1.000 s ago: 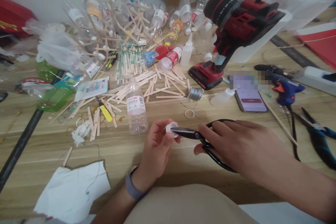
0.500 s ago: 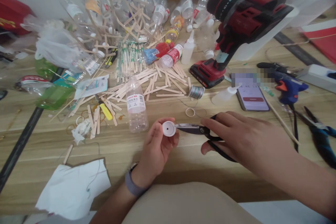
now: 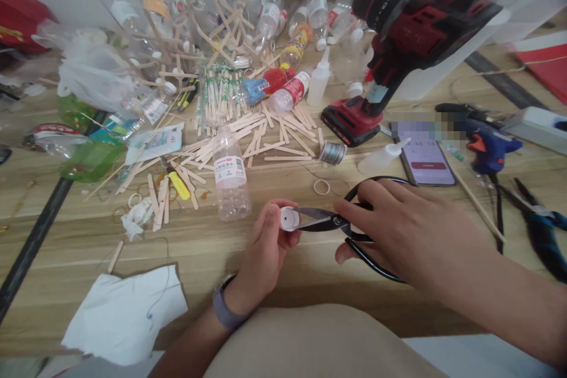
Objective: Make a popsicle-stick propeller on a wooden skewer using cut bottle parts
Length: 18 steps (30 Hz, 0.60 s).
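A small white bottle cap (image 3: 289, 219) with a dark hole in its middle is pinched between the fingers of my left hand (image 3: 266, 251). My right hand (image 3: 398, 224) grips black-handled scissors (image 3: 321, 221), whose blades are slightly parted and reach the cap's right side. A clear plastic bottle (image 3: 231, 180) without a visible cap lies just beyond my left hand. Between the bottle and the scissors, further back, is a white ring (image 3: 322, 187).
A red cordless drill (image 3: 390, 53) stands at the back right, near a spool of thread (image 3: 333, 152), a glue bottle (image 3: 381, 158) and a phone (image 3: 425, 156). Wooden sticks (image 3: 248, 136) spread across the middle. White paper (image 3: 126, 313) lies front left; pliers (image 3: 538, 230) lie far right.
The scissors have opened wider, their blades and handles now further apart. The cap has turned and shifted slightly to the right in my left hand.
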Available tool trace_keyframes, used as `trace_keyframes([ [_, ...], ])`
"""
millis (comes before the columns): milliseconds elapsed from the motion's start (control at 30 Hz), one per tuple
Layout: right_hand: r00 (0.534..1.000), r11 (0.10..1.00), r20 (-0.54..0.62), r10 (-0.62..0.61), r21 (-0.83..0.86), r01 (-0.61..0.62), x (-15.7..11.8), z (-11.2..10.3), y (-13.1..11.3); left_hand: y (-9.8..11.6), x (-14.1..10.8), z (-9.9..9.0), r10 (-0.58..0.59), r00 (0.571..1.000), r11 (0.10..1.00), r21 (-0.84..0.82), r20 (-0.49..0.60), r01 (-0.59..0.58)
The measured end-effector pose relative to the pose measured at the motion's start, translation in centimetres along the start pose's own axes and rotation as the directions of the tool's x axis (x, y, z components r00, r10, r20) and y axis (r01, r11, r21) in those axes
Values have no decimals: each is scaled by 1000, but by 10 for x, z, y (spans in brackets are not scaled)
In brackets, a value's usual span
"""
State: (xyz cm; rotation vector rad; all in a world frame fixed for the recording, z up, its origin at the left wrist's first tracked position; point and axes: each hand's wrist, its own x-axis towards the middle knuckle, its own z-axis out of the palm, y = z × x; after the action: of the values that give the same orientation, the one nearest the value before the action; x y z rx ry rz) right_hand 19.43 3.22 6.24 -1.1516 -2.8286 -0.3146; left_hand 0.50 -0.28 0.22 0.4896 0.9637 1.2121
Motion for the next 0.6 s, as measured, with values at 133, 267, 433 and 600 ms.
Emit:
trace_keyframes([
  [133, 1000, 1000, -3, -22, 22, 22, 0, 1, 0, 1, -1, 0, 6, 1000, 1000, 26, -6, -6],
  [267, 1000, 999, 25, -17, 33, 16, -2, -1, -2, 0, -1, 0, 13, 1000, 999, 48, -11, -12],
  [433, 998, 1000, 65, -6, 12, 6, 1, -3, -6, -1, -2, 0, 20, 1000, 998, 53, -8, -19],
  [600, 998, 1000, 65, -16, -5, 17, 1, -3, -8, -2, -2, -1, 14, 1000, 997, 72, -3, -13],
])
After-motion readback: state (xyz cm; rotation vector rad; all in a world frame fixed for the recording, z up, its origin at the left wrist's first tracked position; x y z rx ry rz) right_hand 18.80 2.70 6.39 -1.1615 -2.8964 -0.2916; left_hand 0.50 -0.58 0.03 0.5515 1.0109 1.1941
